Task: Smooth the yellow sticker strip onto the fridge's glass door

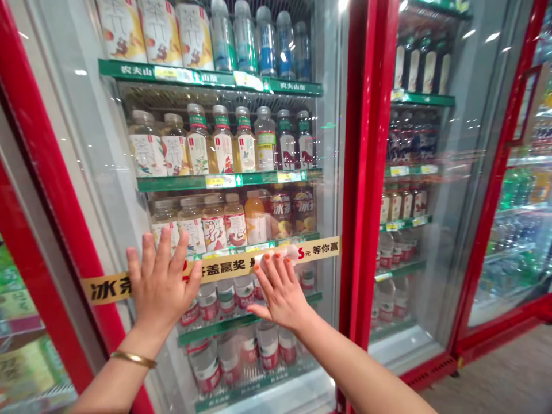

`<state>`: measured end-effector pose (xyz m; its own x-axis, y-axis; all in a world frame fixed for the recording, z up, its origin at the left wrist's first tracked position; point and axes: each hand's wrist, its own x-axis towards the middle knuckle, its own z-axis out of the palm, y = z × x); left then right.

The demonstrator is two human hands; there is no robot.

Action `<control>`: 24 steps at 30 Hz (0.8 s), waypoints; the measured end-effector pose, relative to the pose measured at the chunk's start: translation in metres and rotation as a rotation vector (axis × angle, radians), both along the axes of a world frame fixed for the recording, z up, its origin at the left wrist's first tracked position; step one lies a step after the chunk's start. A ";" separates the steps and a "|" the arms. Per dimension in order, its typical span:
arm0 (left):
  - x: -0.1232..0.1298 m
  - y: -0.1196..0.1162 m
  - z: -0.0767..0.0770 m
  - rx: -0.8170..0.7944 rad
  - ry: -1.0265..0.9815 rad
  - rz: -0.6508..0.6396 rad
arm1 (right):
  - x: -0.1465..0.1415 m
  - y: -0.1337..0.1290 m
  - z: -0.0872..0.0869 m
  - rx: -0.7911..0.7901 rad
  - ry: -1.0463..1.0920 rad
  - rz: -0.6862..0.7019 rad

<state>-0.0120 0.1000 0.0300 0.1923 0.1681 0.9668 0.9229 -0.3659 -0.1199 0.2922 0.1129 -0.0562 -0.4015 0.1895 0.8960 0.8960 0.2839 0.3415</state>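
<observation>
My left hand lies flat with its fingers spread on the glass door, over the left part of a yellow banner strip with black and red characters. It holds nothing, and a gold bangle circles that wrist. Under the stretched fingers of my right hand, a white tissue is held against the banner. Its fingernails are orange-red, and its thumb points left. Behind the glass, bottles stand in rows.
Red door frames edge the cooler. Green-edged shelves hold drinks above and below the banner. Another cooler with bottles stands to the right, with a further one beyond it. Green packages show at the lower left, and floor at the lower right.
</observation>
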 end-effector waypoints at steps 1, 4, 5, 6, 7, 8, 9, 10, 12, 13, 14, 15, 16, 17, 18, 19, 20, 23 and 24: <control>-0.003 0.000 -0.006 0.003 0.034 0.012 | 0.008 -0.003 -0.018 0.004 -0.039 0.001; -0.011 0.000 -0.023 0.022 0.115 0.048 | 0.050 -0.004 -0.045 -0.012 0.183 -0.103; -0.013 0.001 -0.026 0.028 0.123 0.054 | 0.059 -0.002 -0.043 -0.016 0.304 -0.140; -0.014 0.001 -0.029 0.032 0.123 0.057 | 0.060 0.000 -0.038 -0.016 0.405 -0.163; -0.015 0.002 -0.031 0.028 0.118 0.057 | 0.053 0.003 -0.032 -0.012 0.473 -0.166; -0.015 0.002 -0.031 0.019 0.106 0.053 | 0.039 0.004 -0.029 -0.009 0.504 -0.155; -0.015 0.003 -0.031 0.006 0.092 0.044 | 0.021 0.004 -0.029 -0.007 0.490 -0.132; -0.015 0.003 -0.031 -0.009 0.076 0.033 | 0.003 0.003 -0.035 -0.010 0.433 -0.102; -0.015 0.003 -0.031 -0.032 0.038 0.013 | -0.022 -0.002 -0.058 -0.012 0.205 -0.027; -0.015 0.004 -0.031 -0.034 0.027 0.009 | -0.024 -0.005 -0.072 -0.003 0.091 0.005; -0.015 0.004 -0.032 -0.031 0.026 0.009 | -0.018 -0.007 -0.085 0.009 0.023 0.017; -0.015 0.004 -0.032 -0.027 0.037 0.013 | -0.005 -0.009 -0.094 0.016 0.017 0.006; -0.015 0.004 -0.032 -0.022 0.048 0.019 | 0.010 -0.008 -0.097 0.017 0.079 -0.028; -0.015 0.004 -0.033 -0.016 0.059 0.023 | 0.026 -0.006 -0.093 0.019 0.197 -0.076; -0.015 0.004 -0.033 -0.015 0.063 0.024 | 0.037 -0.003 -0.084 0.020 0.341 -0.127; -0.014 0.004 -0.033 -0.018 0.058 0.023 | 0.042 0.001 -0.071 0.023 0.474 -0.170; -0.014 0.004 -0.034 -0.023 0.043 0.021 | 0.039 0.004 -0.058 0.029 0.568 -0.197; -0.013 0.004 -0.034 -0.041 0.024 0.017 | 0.000 0.001 -0.039 0.028 0.447 -0.179; -0.013 0.004 -0.034 -0.040 0.031 0.022 | -0.014 -0.004 -0.044 0.032 0.288 -0.139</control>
